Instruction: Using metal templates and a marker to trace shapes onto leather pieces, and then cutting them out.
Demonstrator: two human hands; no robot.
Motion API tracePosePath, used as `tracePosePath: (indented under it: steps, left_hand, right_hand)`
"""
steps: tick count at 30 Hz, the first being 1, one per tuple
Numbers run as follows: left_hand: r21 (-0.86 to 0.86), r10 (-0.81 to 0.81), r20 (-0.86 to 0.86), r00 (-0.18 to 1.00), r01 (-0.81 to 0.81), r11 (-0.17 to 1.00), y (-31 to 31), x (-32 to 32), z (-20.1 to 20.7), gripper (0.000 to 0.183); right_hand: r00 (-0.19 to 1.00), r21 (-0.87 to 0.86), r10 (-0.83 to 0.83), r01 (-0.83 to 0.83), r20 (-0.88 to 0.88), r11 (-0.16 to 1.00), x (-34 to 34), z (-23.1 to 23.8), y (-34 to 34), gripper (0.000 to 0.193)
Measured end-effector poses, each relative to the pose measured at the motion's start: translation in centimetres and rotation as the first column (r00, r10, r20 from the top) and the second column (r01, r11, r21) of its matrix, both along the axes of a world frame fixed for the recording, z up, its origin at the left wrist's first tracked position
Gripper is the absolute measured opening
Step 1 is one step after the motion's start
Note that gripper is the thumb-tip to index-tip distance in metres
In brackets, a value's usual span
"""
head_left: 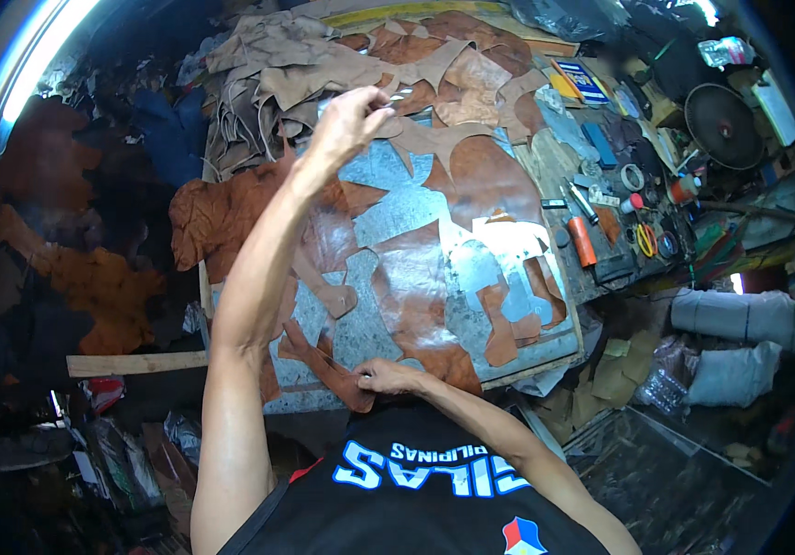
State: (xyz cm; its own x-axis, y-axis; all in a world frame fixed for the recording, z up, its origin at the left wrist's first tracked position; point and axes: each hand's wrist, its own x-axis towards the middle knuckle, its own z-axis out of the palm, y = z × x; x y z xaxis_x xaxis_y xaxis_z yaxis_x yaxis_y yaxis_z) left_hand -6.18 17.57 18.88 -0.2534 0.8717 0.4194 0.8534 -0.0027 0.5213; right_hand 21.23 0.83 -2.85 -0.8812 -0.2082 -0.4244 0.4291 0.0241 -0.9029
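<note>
My left hand [353, 122] is stretched far over the worktable, above the leather pile, with its fingers curled into a pinch. Whatever may be between those fingertips is too small to make out. At the near edge, my right hand [390, 377] pinches the end of a narrow brown leather strip [323, 365], which slants away to the left. Around the hands lie cut brown leather pieces, among them a broad glossy one [411, 291] and a curved one [496, 328], on a grey-blue work surface [356, 342].
Crumpled tan leather [268, 55] is heaped at the back. On the right side bench are an orange cylinder [581, 242], yellow-handled scissors [645, 240] and a tape roll [632, 176]. A wooden board [134, 363] juts out left. Wrapped white bundles [740, 317] lie lower right.
</note>
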Motion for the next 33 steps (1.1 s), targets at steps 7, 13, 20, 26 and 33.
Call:
tracePosePath:
  steps: [7, 13, 20, 26, 33]
  left_hand:
    - [-0.144, -0.130, -0.128, 0.983, 0.111, 0.983, -6.2, 1.3, -11.7, 0.030]
    - [-0.500, 0.197, 0.332, 0.922, -0.005, 0.866, -22.8, 2.5, -9.2, 0.024]
    - [-0.608, 0.603, 0.781, 0.161, 0.416, 0.677, -40.2, 10.3, -15.8, 0.037]
    - [-0.393, 0.393, 0.848, -0.356, 0.076, 0.917, -39.7, 16.8, -18.2, 0.044]
    - [-0.314, 0.228, 0.821, -0.523, -0.080, 0.946, -40.6, 17.4, -19.0, 0.035]
  right_hand:
    - [0.999, 0.000, 0.012, -0.012, 0.052, 1.000, 0.1, -0.6, -0.8, 0.033]
    - [0.999, 0.172, -0.023, 0.031, -0.049, 0.985, 0.0, 1.3, 0.4, 0.031]
    - [0.973, -0.109, -0.186, 0.201, 0.136, 0.973, 0.2, 0.1, -0.2, 0.026]
    - [0.931, -0.252, -0.239, 0.310, 0.277, 0.917, 0.2, 4.4, -3.6, 0.028]
    - [0.909, -0.068, -0.283, 0.317, 0.306, 0.946, -2.0, 4.6, -4.9, 0.029]
